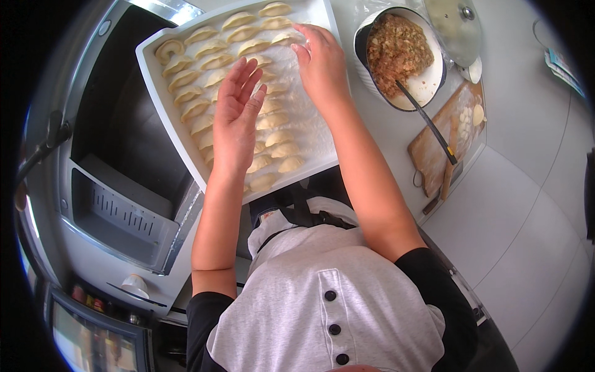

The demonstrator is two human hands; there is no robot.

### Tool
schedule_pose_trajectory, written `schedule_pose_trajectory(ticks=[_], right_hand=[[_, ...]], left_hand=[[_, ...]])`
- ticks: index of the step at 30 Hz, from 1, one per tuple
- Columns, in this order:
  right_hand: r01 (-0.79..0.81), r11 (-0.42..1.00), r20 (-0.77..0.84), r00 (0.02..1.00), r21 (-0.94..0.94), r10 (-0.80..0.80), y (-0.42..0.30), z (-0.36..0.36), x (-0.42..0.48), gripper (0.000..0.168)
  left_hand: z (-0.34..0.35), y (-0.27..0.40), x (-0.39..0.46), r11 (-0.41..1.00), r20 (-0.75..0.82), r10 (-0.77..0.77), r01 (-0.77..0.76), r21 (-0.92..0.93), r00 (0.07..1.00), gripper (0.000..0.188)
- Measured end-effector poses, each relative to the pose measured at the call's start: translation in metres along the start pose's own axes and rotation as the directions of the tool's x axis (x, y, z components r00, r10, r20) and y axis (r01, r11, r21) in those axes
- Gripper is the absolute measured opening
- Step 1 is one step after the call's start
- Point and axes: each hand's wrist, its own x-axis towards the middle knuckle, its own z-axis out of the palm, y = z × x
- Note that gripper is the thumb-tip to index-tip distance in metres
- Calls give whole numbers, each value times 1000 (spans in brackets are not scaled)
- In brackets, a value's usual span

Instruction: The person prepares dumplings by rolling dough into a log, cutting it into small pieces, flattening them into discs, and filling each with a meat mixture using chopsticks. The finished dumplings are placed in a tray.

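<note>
A white plastic tray (172,130) dusted with flour lies before me, with rows of dumplings (195,109) in it. Over the middle rows is my left hand (238,97), palm partly turned up, fingers loosely extended and holding nothing; it hides some dumplings. My right hand (320,65) is over the tray's right part, thumb and fingers apart, its fingertips near a dumpling (284,38) in the upper rows. Whether they touch it I cannot tell. No dumpling shows between its fingers.
Right of the tray stands a white pot (430,86) of minced filling (399,46) with a black-handled utensil (430,123). A glass lid (453,28) lies beyond. Nearby, a floured wooden board (425,149) holds dough pieces (465,123) and a rolling pin (449,167). The sink (125,107) is at left.
</note>
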Motion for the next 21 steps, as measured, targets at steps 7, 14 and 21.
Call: schedule_pose_trajectory(ticks=[7,14,21], right_hand=[[31,998,68,997,54,-34,7,6,1,26],[56,998,40,998,5,-56,17,21,17,12],[72,997,68,995,-2,-72,18,24,18,11]], left_hand=[[9,-1,-2,1000,8,9,-9,8,1000,57],[8,-1,-11,999,-11,11,-11,30,1000,55],[3,-6,-13,999,-30,13,-12,34,999,54]])
